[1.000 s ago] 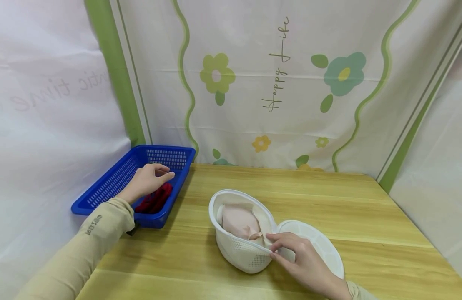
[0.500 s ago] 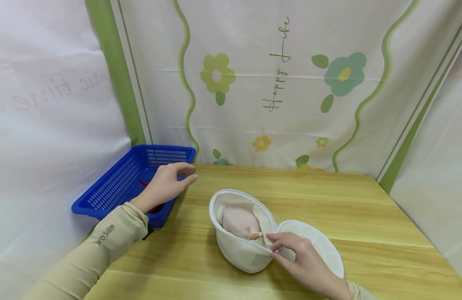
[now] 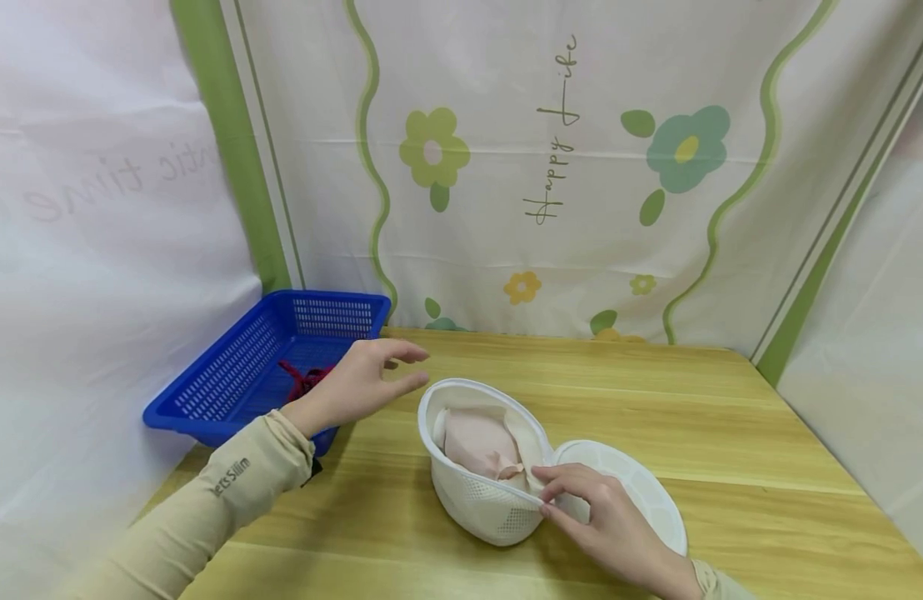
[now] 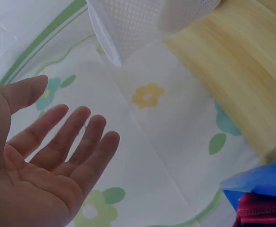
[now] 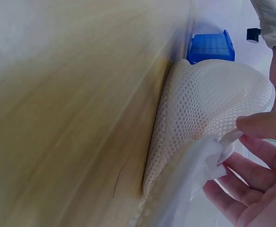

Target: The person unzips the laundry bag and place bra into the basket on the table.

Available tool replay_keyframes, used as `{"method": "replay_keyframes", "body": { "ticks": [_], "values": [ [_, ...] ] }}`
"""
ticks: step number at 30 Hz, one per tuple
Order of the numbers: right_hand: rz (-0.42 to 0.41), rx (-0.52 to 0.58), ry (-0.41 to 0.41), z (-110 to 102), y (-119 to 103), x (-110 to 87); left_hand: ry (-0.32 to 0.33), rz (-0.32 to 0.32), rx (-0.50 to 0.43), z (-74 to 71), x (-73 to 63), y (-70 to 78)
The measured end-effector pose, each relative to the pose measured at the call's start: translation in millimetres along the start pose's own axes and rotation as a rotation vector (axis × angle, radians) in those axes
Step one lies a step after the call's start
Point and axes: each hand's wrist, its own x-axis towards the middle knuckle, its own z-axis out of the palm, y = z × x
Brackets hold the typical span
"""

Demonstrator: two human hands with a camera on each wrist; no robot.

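Observation:
A white mesh laundry bag (image 3: 484, 508) stands upright on the table, its round mouth unzipped. Inside it lies a pale pink garment (image 3: 476, 442). My right hand (image 3: 607, 521) pinches the bag's rim on the right between thumb and fingers, which the right wrist view shows close up on the mesh. The round white lid (image 3: 641, 492) of the bag is folded back flat, partly behind that hand. My left hand (image 3: 364, 379) hovers left of the bag's mouth with nothing in it, fingers loosely extended and apart in the left wrist view.
A blue slotted basket (image 3: 207, 400) stands at the table's left, with a dark red cloth item (image 3: 304, 382) in it, partly hidden by the left arm. The wooden table (image 3: 769, 467) reaches back to a flowered curtain (image 3: 491, 167).
My left hand has moved right, from over the basket to beside the bag's mouth, uncovering more of the basket. The right hand and the bag have stayed in place.

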Motion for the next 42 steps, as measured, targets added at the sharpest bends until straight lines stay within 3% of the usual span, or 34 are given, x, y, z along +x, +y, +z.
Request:
{"method": "replay_keyframes", "body": {
  "ticks": [8, 14, 20, 34, 42],
  "values": [
    [-0.007, 0.009, -0.003, 0, 2, -0.1, -0.077, 0.234, 0.072, 14.1, 0.7, 14.8],
    [-0.004, 0.010, -0.004, 0, 1, 0.4, -0.184, 0.334, 0.135, 30.1, 4.1, 24.3],
    [0.002, 0.016, -0.022, -2, 0, 1.0, -0.305, 0.336, 0.188, 47.0, 6.2, 29.1],
    [-0.097, 0.039, -0.034, -1, -1, 8.6, -0.428, 0.280, 0.267, 57.2, 10.9, 28.9],
    [-0.112, 0.035, -0.042, 0, -1, 8.4, -0.499, 0.270, 0.275, 64.3, 23.3, 27.0]
  ]
}}
